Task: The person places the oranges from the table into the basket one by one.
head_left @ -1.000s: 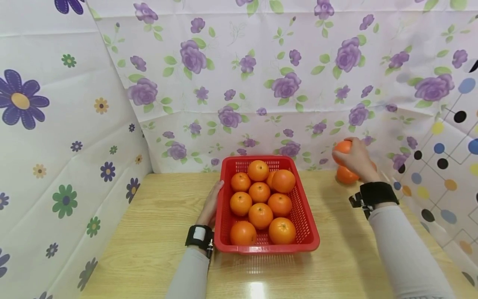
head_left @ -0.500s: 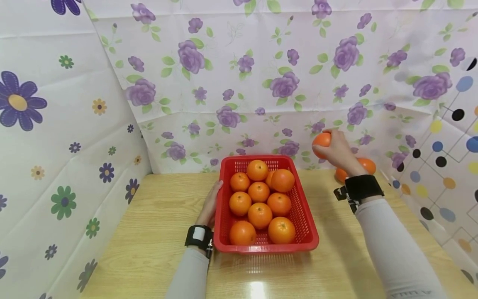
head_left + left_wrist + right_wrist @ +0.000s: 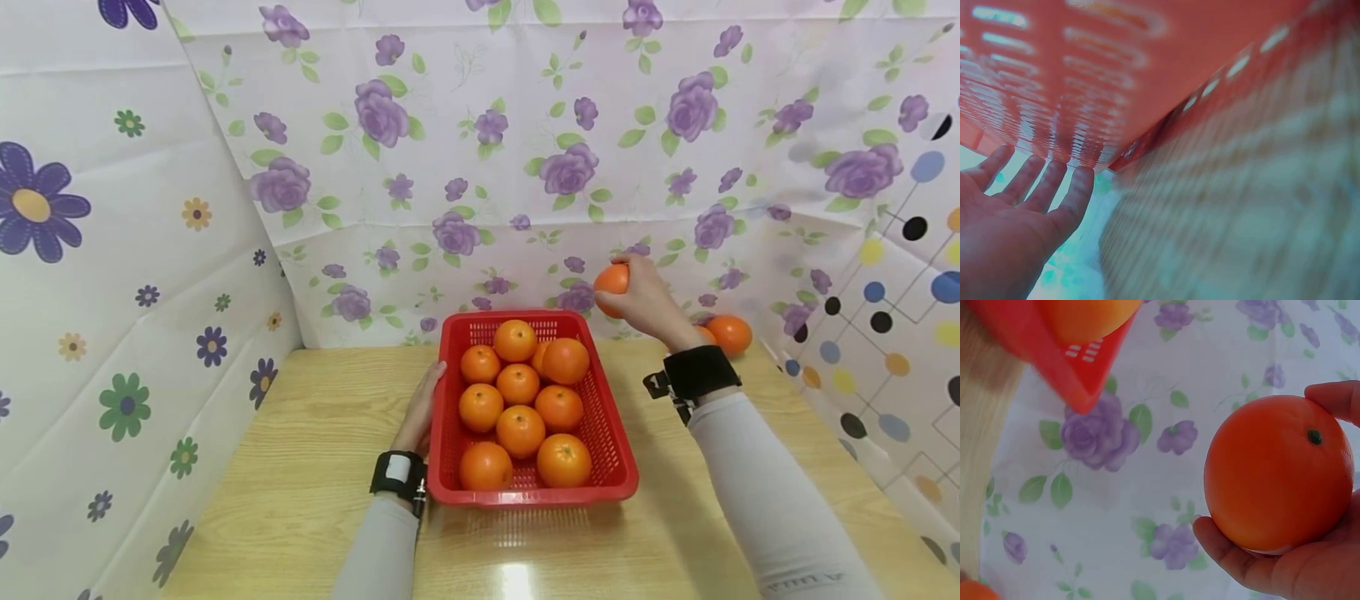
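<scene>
My right hand (image 3: 651,302) grips an orange (image 3: 611,291) in the air, just beyond the far right corner of a red plastic basket (image 3: 532,498). In the right wrist view, finger and thumb curl round the sides of that orange (image 3: 1272,478), its green stem spot showing. Several more oranges (image 3: 520,431) lie inside the basket, one resting higher on the right. Along the basket's left side sits my left hand (image 3: 422,410). The left wrist view has its fingers (image 3: 1047,184) extended, with fingertips right at the slotted basket wall (image 3: 1166,56).
Other oranges (image 3: 729,335) lie at the back right of the wooden table (image 3: 315,467), partly behind the right wrist. A flower-printed sheet (image 3: 465,150) hangs along the back, with patterned sheets on both sides.
My right hand has lifted the orange away from those at the back right and carried it left toward the basket. The left hand stays at the basket's side.
</scene>
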### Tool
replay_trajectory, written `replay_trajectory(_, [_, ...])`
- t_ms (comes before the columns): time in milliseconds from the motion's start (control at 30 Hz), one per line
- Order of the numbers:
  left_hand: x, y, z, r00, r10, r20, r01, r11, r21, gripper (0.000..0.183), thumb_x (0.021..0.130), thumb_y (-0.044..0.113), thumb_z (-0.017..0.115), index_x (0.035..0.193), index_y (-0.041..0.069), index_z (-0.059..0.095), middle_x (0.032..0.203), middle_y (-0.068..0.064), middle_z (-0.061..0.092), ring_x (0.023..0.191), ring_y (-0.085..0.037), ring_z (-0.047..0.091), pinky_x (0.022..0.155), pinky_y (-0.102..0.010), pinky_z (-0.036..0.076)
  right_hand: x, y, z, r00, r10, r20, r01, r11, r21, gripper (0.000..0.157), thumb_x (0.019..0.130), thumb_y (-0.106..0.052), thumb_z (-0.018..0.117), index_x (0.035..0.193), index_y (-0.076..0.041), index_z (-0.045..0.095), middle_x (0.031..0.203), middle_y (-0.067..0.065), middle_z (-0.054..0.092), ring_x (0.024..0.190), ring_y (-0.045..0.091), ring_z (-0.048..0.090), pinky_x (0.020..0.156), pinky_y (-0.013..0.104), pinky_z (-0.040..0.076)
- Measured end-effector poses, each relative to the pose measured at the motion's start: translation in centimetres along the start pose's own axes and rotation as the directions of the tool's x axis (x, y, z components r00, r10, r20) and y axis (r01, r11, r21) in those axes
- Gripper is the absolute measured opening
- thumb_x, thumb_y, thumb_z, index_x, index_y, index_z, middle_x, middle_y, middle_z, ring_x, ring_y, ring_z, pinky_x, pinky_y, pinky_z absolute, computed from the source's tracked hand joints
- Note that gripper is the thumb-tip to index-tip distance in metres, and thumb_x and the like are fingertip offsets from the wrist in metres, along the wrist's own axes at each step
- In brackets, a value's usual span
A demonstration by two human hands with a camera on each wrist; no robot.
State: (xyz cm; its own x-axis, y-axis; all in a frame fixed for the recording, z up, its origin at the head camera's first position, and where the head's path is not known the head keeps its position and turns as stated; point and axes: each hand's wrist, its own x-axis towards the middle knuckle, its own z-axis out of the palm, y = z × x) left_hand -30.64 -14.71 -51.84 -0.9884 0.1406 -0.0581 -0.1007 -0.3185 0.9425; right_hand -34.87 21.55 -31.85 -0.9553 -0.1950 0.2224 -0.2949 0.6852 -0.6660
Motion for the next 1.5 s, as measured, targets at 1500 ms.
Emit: replay_trajectory(1500, [0.1,-0.2,-0.1,1.0,-0.003,0.006,0.003,1.0,-0.006,0.071,0.104,0.059,0.053,0.162,0.025,0.031,0.16,-0.006,0.041,0.145,-0.03,0.043,0.116,-0.052,0.041,0.4,-6.1,9.7,0.945,-0.208,0.252,0.215,0.977,0.002,0.062,0.095,-0.02,0.072,0.144,0.003,0.042,0.14,0.024,0.045,0.121,0.036,0.049,0.101,0.049,0.049])
